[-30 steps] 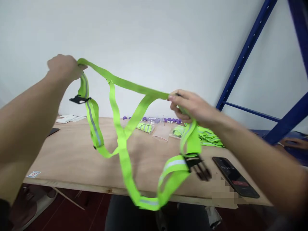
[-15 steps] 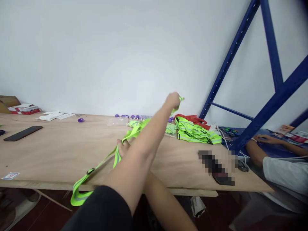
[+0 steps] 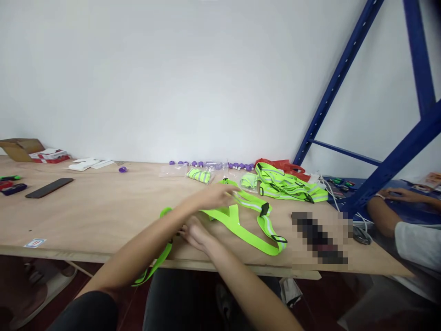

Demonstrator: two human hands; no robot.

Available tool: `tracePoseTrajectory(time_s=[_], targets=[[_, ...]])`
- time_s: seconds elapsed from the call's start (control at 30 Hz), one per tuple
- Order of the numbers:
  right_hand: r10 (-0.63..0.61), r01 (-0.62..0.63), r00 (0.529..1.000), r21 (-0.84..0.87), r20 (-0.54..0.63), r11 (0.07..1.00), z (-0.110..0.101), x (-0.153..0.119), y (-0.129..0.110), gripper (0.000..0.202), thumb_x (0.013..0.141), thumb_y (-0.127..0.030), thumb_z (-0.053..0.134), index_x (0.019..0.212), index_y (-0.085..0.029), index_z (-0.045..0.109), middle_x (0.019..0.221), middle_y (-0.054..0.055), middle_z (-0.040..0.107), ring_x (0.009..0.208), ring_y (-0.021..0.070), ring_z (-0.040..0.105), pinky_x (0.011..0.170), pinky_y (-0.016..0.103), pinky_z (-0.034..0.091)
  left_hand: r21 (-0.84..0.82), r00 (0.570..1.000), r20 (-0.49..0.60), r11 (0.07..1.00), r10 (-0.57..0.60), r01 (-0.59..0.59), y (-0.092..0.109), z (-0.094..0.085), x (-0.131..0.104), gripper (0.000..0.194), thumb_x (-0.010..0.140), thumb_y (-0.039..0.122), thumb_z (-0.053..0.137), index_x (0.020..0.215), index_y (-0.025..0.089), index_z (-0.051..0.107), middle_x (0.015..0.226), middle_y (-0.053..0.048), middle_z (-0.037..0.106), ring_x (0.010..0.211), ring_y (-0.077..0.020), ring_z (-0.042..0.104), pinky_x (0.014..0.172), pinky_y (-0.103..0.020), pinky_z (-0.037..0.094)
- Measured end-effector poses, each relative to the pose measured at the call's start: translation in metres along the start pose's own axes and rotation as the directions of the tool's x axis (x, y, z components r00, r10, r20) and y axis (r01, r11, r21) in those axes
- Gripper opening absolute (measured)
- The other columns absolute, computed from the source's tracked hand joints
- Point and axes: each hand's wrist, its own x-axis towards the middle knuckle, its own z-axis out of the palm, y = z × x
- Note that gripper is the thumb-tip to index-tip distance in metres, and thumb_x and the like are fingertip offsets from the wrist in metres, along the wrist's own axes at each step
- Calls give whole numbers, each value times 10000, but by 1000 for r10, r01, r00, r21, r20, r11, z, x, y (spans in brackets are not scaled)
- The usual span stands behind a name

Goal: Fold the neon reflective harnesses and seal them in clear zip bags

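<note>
A neon-green reflective strap harness (image 3: 250, 234) with grey stripes and black buckles lies partly on the table. Its other end passes by my hands and hangs over the front edge at the left. My left hand (image 3: 215, 195), crossed over to the right, has its fingers closed on a part of the harness; its fingertips are slightly blurred. Lower and to the left, my right hand (image 3: 195, 232) is closed round the gathered strap near the table edge. My left forearm covers some of the harness.
Behind lie bagged green straps (image 3: 199, 175), purple pieces (image 3: 241, 166) and a pile of green straps (image 3: 289, 184) by a red bag (image 3: 284, 166). A dark flat bar (image 3: 50, 187) is at left. A blue rack (image 3: 339, 78) and a co-worker's arm (image 3: 386, 211) are at right.
My left hand has come down and back from its far, raised reach. A loop of the harness now lies on the table to the right. My right hand has moved slightly right and lower.
</note>
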Motion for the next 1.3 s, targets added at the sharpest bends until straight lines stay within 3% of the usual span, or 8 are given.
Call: tracePoseTrajectory(time_s=[0.07,0.13,0.27,0.43,0.57,0.93,1.13,1.3], targets=[[39,-40,995,10,88,999,-28,-35,4,232,785,-595,618,975,-480,683,933,-184,762,992,243,730,779,424,602,-4,985,-136,995,-104,104,-50,-40,-36,494,843,454,485,1253,212,615,1169,-103,688,917,-257,670,803,-383,492],[75,-74,990,-13,123,997,-64,-54,2,327,737,-582,699,947,-335,739,883,-47,782,750,232,747,667,398,610,4,956,-159,968,-247,251,-94,-57,-70,528,781,596,544,1046,160,676,956,-139,705,687,-240,646,656,-383,469],[-143,68,967,-326,-211,943,-122,-46,-4,378,925,-480,504,1074,-214,729,1060,106,756,892,242,718,803,404,575,12,931,-31,931,-365,365,-136,-30,-104,516,680,671,661,742,159,658,760,-121,706,670,-245,647,590,-323,432],[-192,109,980,-658,-55,745,-121,-35,27,311,862,-278,615,1146,-242,736,1293,99,681,1212,300,598,1077,471,431,30,926,8,925,-378,378,-133,19,-70,436,660,603,718,761,188,631,781,-62,698,746,-236,628,591,-286,387],[-128,64,992,-796,-17,603,-115,-55,59,338,903,-241,553,1193,-217,723,1391,129,607,1289,301,554,1093,470,426,-1,918,63,920,-392,392,-132,23,-32,253,547,271,771,591,183,538,544,20,526,599,-178,542,546,-268,325],[-290,100,947,-731,-139,675,-129,-81,88,276,965,-217,457,1122,-216,684,1432,91,572,1356,248,488,1141,469,391,-423,885,0,802,-465,421,-138,-10,-30,284,939,314,456,1198,199,445,707,14,582,486,-111,510,454,-213,369],[-187,-67,945,-718,-268,693,-130,-85,81,293,963,-236,441,1212,-197,591,1262,112,644,1225,257,564,1061,435,442,-429,840,341,725,-423,539,-131,-40,-71,466,513,264,880,935,180,702,605,9,640,480,-190,579,444,-289,464],[-126,-117,950,-702,-285,703,-130,-86,77,299,962,-230,432,1227,-189,564,1257,120,641,1215,258,566,1045,417,437,-423,785,393,664,-479,617,-144,-91,-102,308,419,228,868,658,212,674,483,3,593,497,-292,628,546,-471,560]])
